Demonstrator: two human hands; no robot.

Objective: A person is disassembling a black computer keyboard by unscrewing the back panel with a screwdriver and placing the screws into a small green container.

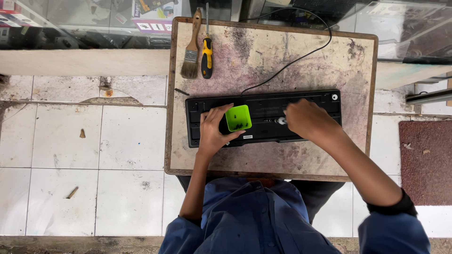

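Stained wooden surface (301,56) carries a black upturned keyboard (263,117) lying crosswise near its front edge, left hand (214,129) cupping a small green plastic tray (238,118), right hand (308,120) closed around a silver-tipped screwdriver (280,121) pointing left.

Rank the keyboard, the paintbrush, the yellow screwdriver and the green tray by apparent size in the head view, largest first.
1. Black keyboard, lying face down, by far the largest.
2. Paintbrush and yellow screwdriver: alike in length, the brush wider; too close to rank.
3. Green tray, smallest.
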